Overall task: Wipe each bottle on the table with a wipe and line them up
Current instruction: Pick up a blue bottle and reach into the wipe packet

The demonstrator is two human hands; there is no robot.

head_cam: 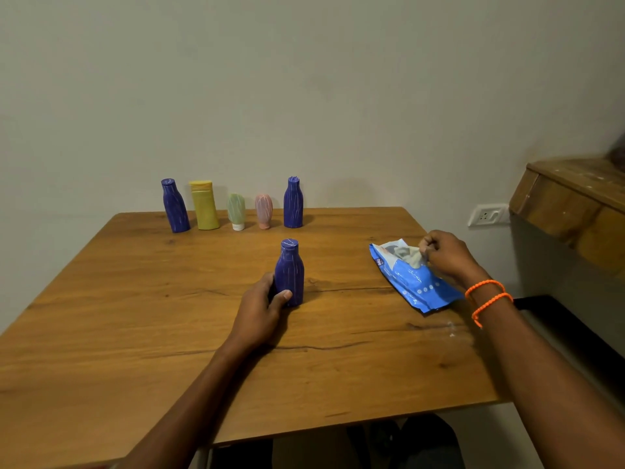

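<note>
A blue bottle stands upright in the middle of the wooden table; my left hand grips its lower part. At the right lies a blue wipe pack. My right hand pinches a pale wipe sticking out of the pack's top. Along the far edge stand a blue bottle, a yellow bottle, a small green tube, a small pink tube and another blue bottle.
The table's far edge meets a plain wall. A wooden counter juts out at the right, with a wall socket beside it. A dark surface lies past the table's right edge.
</note>
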